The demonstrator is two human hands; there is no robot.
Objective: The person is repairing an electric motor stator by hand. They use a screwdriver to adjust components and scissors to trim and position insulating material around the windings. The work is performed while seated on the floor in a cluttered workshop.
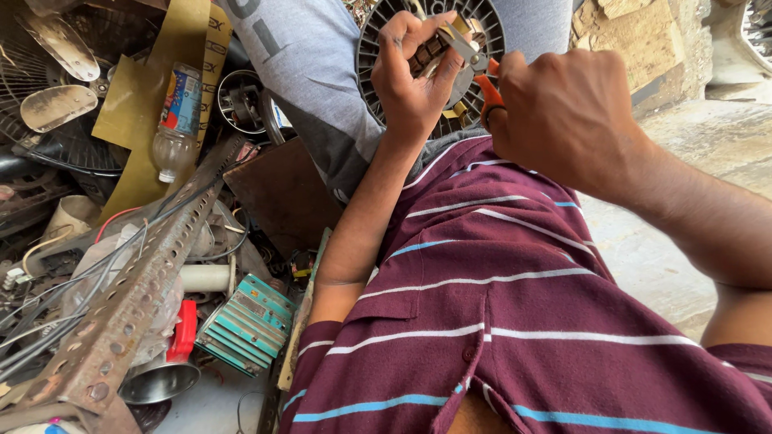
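Note:
A round dark slotted motor housing (pixel 378 40) rests on my lap at the top of the view. My left hand (pixel 414 76) grips its middle, fingers wrapped over the brownish core. My right hand (pixel 567 112) is closed around orange-handled pliers (pixel 485 80), whose metal jaws reach in against the core by my left fingers. My maroon striped shirt (pixel 498 321) fills the lower right and hides the rest of the housing.
Scrap clutter fills the left: a perforated rusty angle bar (pixel 137 289), a clear plastic bottle (pixel 177 124), fan blades (pixel 56 104), a teal finned part (pixel 249 325), a metal funnel with a red handle (pixel 165 374), loose wires. Concrete floor (pixel 708 137) lies at right.

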